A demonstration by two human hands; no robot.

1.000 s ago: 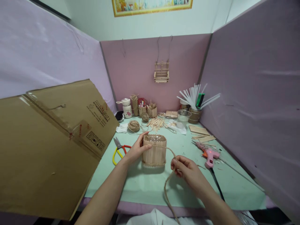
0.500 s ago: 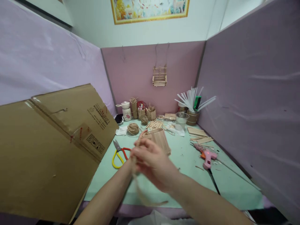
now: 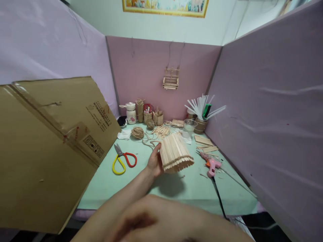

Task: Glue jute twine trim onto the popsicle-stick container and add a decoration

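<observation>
Your left hand point(image 3: 154, 164) curls around the pot point(image 3: 174, 150), tilting it, probably for access; by the table's point(image 3: 199, 201) near edge, your right hand's point(image 3: 153, 218) opening and hold are unclear.

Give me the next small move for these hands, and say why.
I'd probably bring the right hand to the free side of the stick-sided container to steady it. Only the left hand grips it, from one side, and it is tilted, with a shadow on the table beneath. The right hand is near the camera, apart from the container.
</observation>
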